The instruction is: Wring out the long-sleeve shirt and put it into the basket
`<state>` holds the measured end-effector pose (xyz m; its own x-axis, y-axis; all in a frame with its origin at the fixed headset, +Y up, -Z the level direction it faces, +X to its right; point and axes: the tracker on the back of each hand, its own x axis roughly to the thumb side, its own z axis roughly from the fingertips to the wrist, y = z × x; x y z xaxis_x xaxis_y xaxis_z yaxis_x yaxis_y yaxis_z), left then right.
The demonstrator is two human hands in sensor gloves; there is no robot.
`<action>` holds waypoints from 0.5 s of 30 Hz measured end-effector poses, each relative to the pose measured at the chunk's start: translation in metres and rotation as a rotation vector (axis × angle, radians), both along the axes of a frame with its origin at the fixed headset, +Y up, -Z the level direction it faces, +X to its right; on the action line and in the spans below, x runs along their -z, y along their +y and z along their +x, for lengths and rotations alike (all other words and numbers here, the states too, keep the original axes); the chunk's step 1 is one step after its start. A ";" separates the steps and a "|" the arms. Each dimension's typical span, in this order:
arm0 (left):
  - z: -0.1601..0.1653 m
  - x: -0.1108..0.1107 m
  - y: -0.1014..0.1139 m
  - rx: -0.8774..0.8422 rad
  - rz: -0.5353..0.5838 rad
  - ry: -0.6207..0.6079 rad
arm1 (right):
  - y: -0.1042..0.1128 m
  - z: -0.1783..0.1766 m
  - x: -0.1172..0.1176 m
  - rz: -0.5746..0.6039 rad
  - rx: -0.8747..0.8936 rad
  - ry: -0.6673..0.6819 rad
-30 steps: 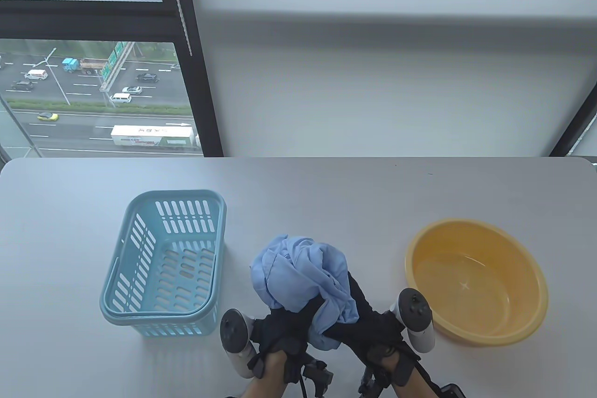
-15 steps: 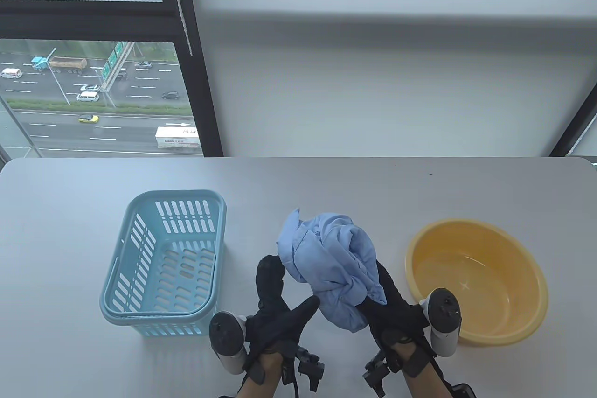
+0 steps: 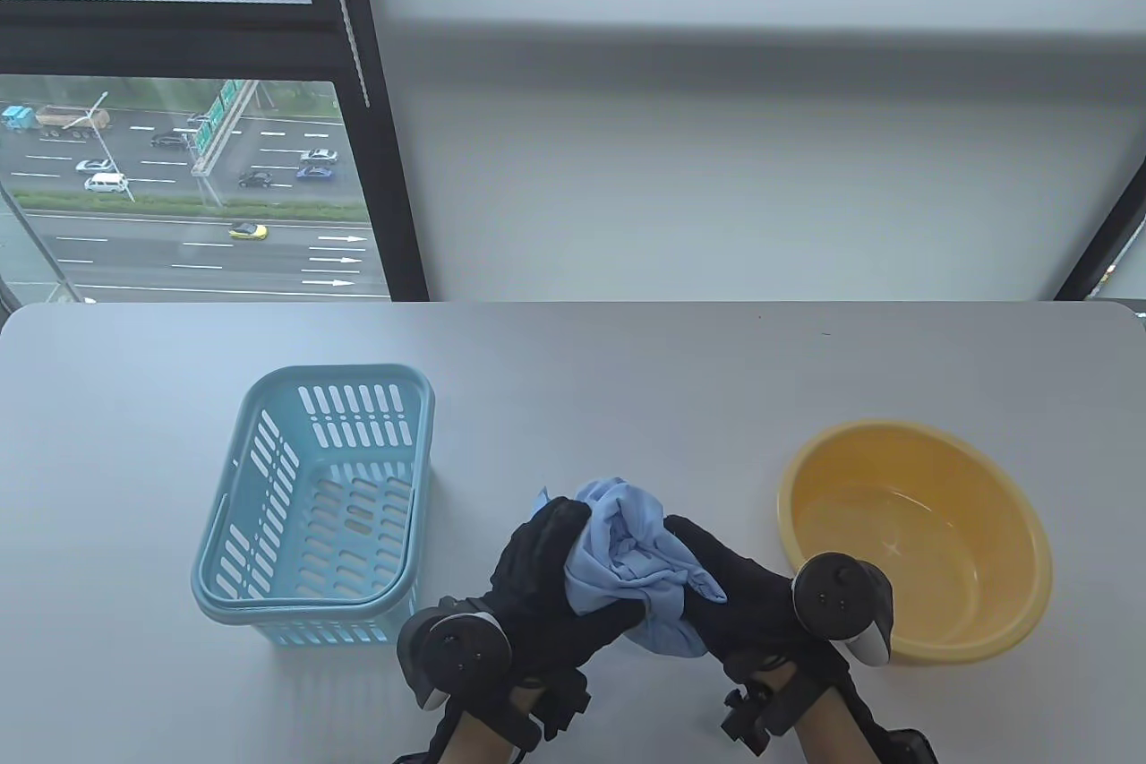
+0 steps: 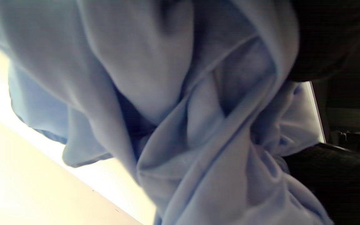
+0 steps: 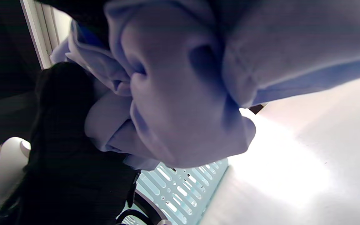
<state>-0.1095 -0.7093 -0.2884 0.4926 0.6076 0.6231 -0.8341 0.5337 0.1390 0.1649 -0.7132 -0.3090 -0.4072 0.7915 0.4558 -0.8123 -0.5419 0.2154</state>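
The light blue long-sleeve shirt [image 3: 631,562] is bunched into a tight wad between both gloved hands, just above the table's front edge. My left hand [image 3: 546,571] grips its left side with curled fingers. From the right, my right hand [image 3: 716,576] wraps round the other side. Twisted blue folds [image 4: 180,118] fill the left wrist view, and in the right wrist view the wad [image 5: 180,93] hangs above the table. The pale blue slotted basket [image 3: 322,504] stands to the left of the hands, with nothing in it.
A yellow basin [image 3: 913,536] holding a little water sits right of my right hand. The white table [image 3: 627,388] stretches back to a wall and a window. The basket's slotted wall [image 5: 180,190] shows low in the right wrist view.
The shirt was a loose bundle held up by the right hand; now both hands have closed on it and squeezed it into a smaller wad, lower and nearer the front edge.
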 end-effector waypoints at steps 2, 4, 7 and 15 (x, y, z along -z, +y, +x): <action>0.003 0.000 -0.001 0.019 0.013 0.017 | -0.004 -0.001 0.001 -0.015 -0.015 0.002; 0.004 -0.002 -0.001 0.044 0.027 0.042 | -0.005 -0.001 0.001 -0.012 -0.010 -0.016; 0.007 -0.003 -0.002 0.016 0.022 0.049 | -0.004 0.000 -0.001 0.022 0.021 -0.105; 0.003 0.002 -0.011 -0.090 -0.102 0.106 | 0.000 -0.009 -0.013 0.235 -0.099 -0.254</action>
